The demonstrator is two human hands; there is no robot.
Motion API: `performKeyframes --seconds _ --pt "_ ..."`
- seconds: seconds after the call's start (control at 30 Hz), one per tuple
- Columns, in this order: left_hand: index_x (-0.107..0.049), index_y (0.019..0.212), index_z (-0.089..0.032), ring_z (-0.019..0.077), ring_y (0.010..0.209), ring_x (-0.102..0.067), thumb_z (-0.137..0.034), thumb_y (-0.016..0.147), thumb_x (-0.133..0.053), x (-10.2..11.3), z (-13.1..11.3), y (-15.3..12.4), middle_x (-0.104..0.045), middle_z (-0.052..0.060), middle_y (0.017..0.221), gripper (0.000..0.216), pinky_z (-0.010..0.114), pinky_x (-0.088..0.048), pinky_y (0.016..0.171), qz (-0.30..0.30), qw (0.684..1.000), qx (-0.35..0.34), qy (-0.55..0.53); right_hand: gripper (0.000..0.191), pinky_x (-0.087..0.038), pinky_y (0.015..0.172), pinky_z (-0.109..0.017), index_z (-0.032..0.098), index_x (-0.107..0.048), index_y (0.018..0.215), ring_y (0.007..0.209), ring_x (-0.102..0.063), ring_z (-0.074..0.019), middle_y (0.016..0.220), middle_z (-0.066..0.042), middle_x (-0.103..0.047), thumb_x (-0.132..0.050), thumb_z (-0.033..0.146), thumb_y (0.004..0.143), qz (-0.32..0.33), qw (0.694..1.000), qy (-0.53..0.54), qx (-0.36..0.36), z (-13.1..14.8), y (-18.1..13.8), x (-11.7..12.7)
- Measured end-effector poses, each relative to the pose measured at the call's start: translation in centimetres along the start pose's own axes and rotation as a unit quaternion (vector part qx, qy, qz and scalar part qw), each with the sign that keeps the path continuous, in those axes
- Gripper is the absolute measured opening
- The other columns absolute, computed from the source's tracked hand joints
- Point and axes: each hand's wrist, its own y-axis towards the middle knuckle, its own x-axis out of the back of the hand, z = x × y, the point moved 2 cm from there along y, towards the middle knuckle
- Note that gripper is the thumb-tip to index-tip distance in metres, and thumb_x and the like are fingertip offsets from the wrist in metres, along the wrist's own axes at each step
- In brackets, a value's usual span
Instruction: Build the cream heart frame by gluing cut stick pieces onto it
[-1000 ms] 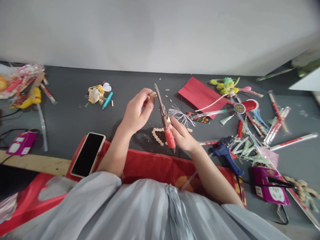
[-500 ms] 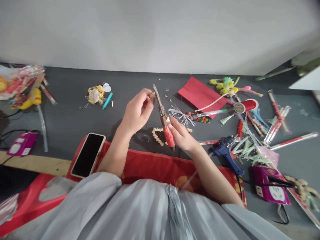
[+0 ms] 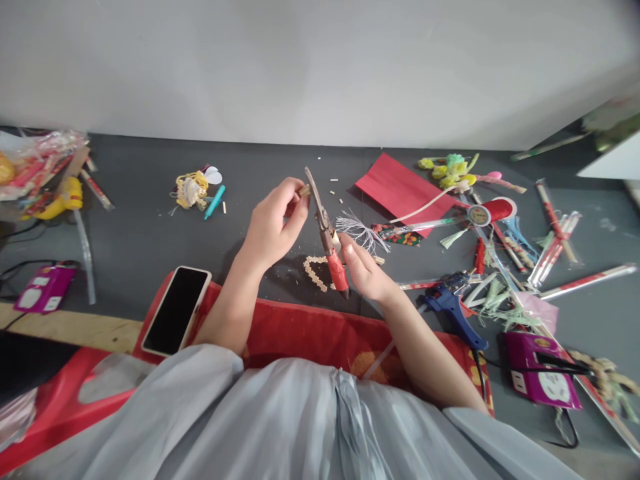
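Red-handled cutters tilt above the table in front of us, blades pointing away. Nearest to us, a red cloth lines the table edge, with a phone on its left end, screen dark. To our right, a blue glue gun lies near a purple box. A little farther out, our right hand grasps the cutters, thumb along the handle; its other fingers are mostly hidden. Just beyond the handle's left side lies a beige zigzag strip. Our left hand pinches a short beige stick by the blades; we cannot tell whether the metal touches it. Past our right hand we see a spray of white threads, then red paper, with a spool of red thread to its right. Small beige pieces lie beyond the blades, and at the back rises a pale wall.
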Motion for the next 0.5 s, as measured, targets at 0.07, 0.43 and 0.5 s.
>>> performKeyframes --seconds 0.07,0.43,0.5 --pt "-0.052 0.097 -0.024 0.0135 0.071 -0.060 -0.032 0.101 -0.046 0.05 -0.03 0.00 -0.057 -0.001 0.078 0.011 0.030 -0.050 0.071 0.002 1.000 0.000 0.012 0.061 -0.040 0.068 -0.033 0.025 -0.044 0.091 0.071 -0.045 -0.0173 0.075 0.001 -0.049 -0.027 0.084 0.091 0.012 1.000 0.008 0.012 -0.01 0.03 0.16" --pt "-0.051 0.092 -0.023 0.0119 0.064 -0.057 -0.047 0.104 -0.043 0.03 0.43 -0.03 -0.053 -0.001 0.076 0.027 0.028 -0.046 0.062 -0.006 1.000 0.000 0.027 0.039 -0.030 0.061 -0.029 0.025 -0.037 0.084 0.065 -0.033 -0.0121 0.071 0.006 -0.037 -0.058 0.058 0.088 0.041 0.998 -0.013 -0.046 0.43 -0.06 0.52" --pt "-0.051 0.093 -0.023 0.0111 0.062 -0.057 -0.054 0.103 -0.042 -0.06 0.64 -0.02 -0.052 -0.002 0.074 0.033 0.027 -0.045 0.060 -0.007 1.000 0.006 0.001 0.037 -0.031 0.061 -0.029 0.025 -0.038 0.083 0.065 -0.035 -0.0126 0.071 0.006 -0.039 -0.056 0.056 0.090 0.037 0.998 0.004 -0.053 0.30 -0.06 0.46"
